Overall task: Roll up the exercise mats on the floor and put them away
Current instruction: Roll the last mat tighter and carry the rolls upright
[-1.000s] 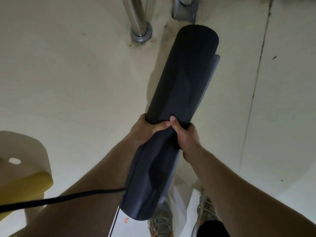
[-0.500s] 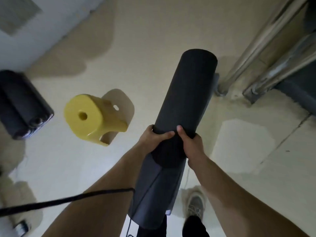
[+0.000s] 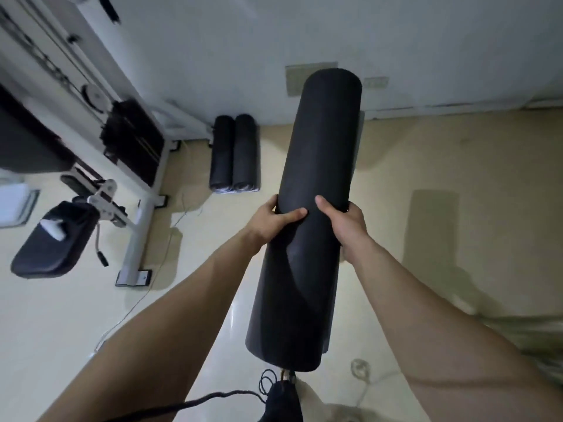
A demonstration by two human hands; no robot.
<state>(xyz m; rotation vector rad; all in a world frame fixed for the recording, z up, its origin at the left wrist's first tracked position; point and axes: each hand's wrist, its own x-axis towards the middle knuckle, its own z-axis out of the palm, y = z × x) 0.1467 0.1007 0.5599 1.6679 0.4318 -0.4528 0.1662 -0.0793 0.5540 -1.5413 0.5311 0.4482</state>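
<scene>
**Two hands carry a rolled mat across a gym floor**

Both hands grip a rolled black mat (image 3: 316,184) near its middle, holding it clear of the floor (image 3: 426,184) with its length running away from the camera. The left hand (image 3: 274,222) wraps the roll's left side, thumb lying across the top; the right hand (image 3: 344,222) clasps the right side, thumb pressed onto the mat. Ahead and to the left, two more rolled mats (image 3: 235,153) lie side by side, touching, on the floor with their far ends against the wall (image 3: 304,32). Left of them stands a weight machine (image 3: 131,141), its padded seat (image 3: 51,239) in the near left. A thin cord (image 3: 213,402) crosses the bottom edge.
</scene>
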